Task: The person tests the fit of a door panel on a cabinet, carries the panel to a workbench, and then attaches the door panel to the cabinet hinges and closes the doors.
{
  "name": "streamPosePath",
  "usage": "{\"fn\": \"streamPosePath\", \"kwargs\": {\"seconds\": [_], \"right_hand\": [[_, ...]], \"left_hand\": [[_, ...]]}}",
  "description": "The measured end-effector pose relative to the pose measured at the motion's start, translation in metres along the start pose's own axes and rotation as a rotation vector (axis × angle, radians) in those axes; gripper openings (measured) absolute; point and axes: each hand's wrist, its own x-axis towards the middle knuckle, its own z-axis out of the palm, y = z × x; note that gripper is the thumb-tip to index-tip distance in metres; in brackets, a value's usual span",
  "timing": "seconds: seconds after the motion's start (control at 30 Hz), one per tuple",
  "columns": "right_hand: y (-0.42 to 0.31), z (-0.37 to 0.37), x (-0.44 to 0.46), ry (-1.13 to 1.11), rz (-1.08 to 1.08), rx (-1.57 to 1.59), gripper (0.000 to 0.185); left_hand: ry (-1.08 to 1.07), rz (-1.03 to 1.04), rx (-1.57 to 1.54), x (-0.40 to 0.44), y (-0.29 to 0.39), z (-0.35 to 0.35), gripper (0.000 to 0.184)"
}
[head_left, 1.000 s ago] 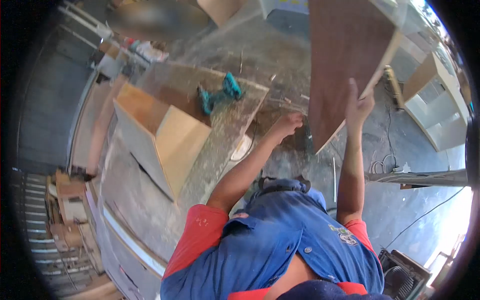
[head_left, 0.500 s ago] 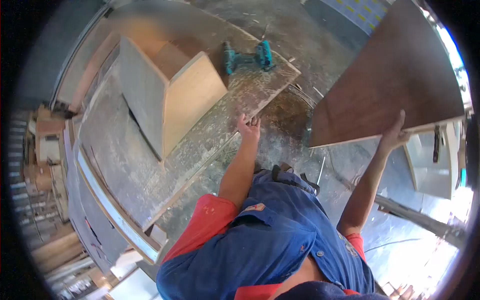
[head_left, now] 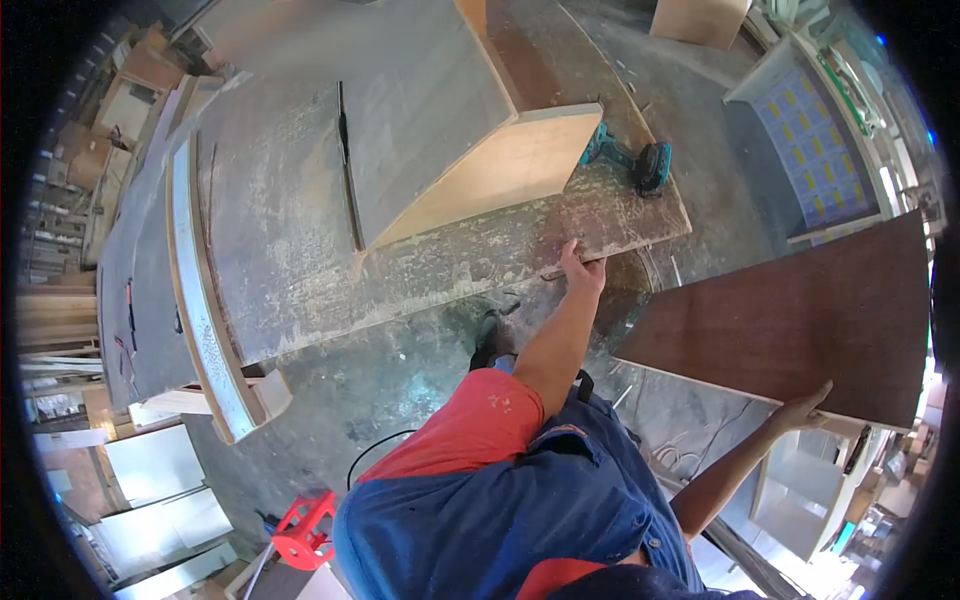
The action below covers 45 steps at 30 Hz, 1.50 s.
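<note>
My left hand point(head_left: 582, 268) rests at the near edge of a worn, paint-spotted worktable point(head_left: 440, 285), its fingers curled over that edge. My right hand point(head_left: 803, 410) grips the lower edge of a large dark brown wooden panel point(head_left: 780, 310), which is held out to my right, beside the table corner. A teal cordless drill point(head_left: 650, 168) lies near that corner, partly hidden behind a box-like wooden piece point(head_left: 500, 185). This piece stands on the table, with a grey side and a pale wood side facing me.
A curved strip with a white face point(head_left: 205, 300) lies across the table's left part. A red plastic piece point(head_left: 303, 530) is at the lower left. White boards point(head_left: 155, 470) and stacked wood fill the left side. A cabinet frame with a yellow-patterned sheet point(head_left: 815, 140) stands at the upper right.
My view has turned, so the table and box-like piece appear shifted right. The brown panel has swung lower and flatter in my right hand. My left hand stays at the table edge.
</note>
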Motion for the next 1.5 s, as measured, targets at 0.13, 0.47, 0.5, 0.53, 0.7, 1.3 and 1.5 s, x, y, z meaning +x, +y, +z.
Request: {"fn": "streamPosePath", "kwargs": {"seconds": [0.13,0.47,0.5,0.53,0.7,1.3,1.5], "right_hand": [[-0.029,0.000,-0.009,-0.081,0.034,0.114,0.049],[0.009,-0.006,0.003,0.005,0.075,-0.057,0.052],[0.011,-0.006,0.004,-0.022,0.040,-0.003,0.052],[0.014,-0.006,0.004,-0.049,0.003,0.052,0.052],[0.007,-0.005,0.004,-0.068,0.039,0.020,0.048],[-0.013,-0.019,0.006,0.002,0.024,0.075,0.027],[-0.022,-0.020,0.007,-0.027,0.053,0.184,0.024]], "left_hand": [[0.016,-0.064,0.002,-0.008,0.001,0.006,0.038],[-0.058,-0.066,-0.078,-0.014,-0.003,0.008,0.038],[-0.036,-0.079,-0.060,-0.017,-0.002,0.009,0.038],[-0.040,-0.080,-0.061,-0.019,-0.001,0.009,0.038],[-0.026,0.045,-0.046,0.014,-0.003,-0.007,0.033],[-0.017,-0.079,0.527,-0.005,0.025,-0.002,0.060],[0.274,-0.200,0.906,-0.026,0.010,-0.009,0.063]]}}
